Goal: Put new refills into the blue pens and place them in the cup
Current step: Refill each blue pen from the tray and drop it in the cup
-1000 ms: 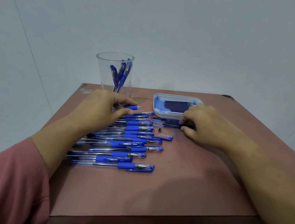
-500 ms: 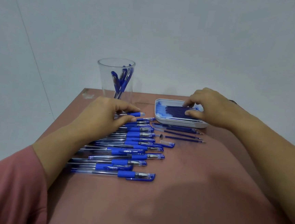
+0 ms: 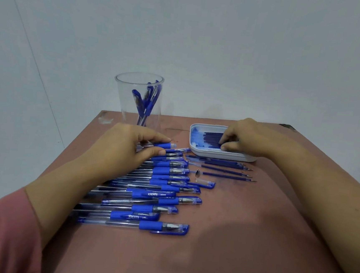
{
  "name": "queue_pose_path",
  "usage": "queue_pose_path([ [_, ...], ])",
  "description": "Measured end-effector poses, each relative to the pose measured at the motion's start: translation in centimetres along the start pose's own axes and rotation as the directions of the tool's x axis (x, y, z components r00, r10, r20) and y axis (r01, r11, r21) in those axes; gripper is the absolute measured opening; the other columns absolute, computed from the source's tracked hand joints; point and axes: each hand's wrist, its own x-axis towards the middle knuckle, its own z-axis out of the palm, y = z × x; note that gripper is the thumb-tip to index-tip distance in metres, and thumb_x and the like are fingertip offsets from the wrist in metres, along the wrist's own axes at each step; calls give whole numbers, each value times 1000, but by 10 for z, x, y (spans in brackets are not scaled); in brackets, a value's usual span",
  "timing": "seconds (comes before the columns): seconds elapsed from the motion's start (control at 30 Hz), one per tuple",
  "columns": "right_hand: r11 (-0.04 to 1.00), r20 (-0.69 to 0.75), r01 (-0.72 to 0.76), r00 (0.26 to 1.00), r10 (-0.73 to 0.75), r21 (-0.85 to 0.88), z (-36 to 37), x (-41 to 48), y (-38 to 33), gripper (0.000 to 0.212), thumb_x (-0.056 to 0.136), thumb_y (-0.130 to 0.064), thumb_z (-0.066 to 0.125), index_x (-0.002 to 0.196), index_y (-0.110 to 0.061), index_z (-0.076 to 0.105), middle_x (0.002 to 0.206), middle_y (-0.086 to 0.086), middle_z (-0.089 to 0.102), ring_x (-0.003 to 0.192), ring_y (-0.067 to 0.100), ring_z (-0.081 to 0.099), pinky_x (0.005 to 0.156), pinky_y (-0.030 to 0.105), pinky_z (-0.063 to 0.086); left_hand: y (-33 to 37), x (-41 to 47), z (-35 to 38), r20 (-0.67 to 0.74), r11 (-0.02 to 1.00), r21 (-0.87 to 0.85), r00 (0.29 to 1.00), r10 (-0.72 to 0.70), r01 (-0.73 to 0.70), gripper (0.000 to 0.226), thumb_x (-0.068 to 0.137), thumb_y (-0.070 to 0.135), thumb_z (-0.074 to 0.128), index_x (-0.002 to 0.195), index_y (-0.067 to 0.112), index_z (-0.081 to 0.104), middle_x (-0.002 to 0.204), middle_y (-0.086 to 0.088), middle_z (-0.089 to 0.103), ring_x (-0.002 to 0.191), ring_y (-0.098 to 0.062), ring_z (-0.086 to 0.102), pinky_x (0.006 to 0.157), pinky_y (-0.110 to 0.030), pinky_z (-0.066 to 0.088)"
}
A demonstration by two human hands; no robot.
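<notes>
My left hand holds an open blue pen barrel above a row of several blue pens lying on the table. My right hand reaches into the white tray, its fingertips pinching at the dark blue refills inside. A clear cup with a few blue pens in it stands at the back left. Loose refills lie in front of the tray, with a small metal pen tip and a blue cap beside them.
The reddish-brown table ends at a pale wall close behind the cup and tray. Bare tabletop lies at the front right.
My right hand left the loose refills on the table and moved back into the tray. My left hand stayed on the pen barrel.
</notes>
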Motion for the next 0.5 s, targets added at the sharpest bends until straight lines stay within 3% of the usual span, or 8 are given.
queue_pose_path([
  [0.13, 1000, -9, -5, 1000, 6, 17, 1, 1, -2, 4, 85, -25, 70, 89, -25, 73, 85, -11, 68, 79, 8, 63, 77, 33, 55, 1, -1, -1, -6, 1000, -2, 1000, -2, 2, 31, 82, 39, 68, 113, 41, 67, 88, 34, 58, 85, 18, 55, 69, -6, 40],
  [0.3, 1000, -34, -8, 999, 7, -7, 1, 1, -6, 7, 84, -17, 65, 87, -20, 72, 77, -9, 66, 75, 14, 63, 71, 31, 53, 2, -1, 0, -8, 1000, -9, 1000, -6, 6, 31, 82, 38, 68, 113, 40, 68, 85, 35, 57, 86, 16, 56, 67, -5, 40],
  [0.5, 1000, -11, -4, 1000, 4, -2, 1, 2, -2, 11, 86, -24, 67, 96, -23, 73, 86, -9, 68, 81, 10, 64, 78, 29, 53, 3, -1, -1, -12, 1000, -4, 1000, 4, -4, 31, 81, 39, 68, 112, 39, 69, 86, 33, 59, 86, 15, 57, 66, -4, 40],
])
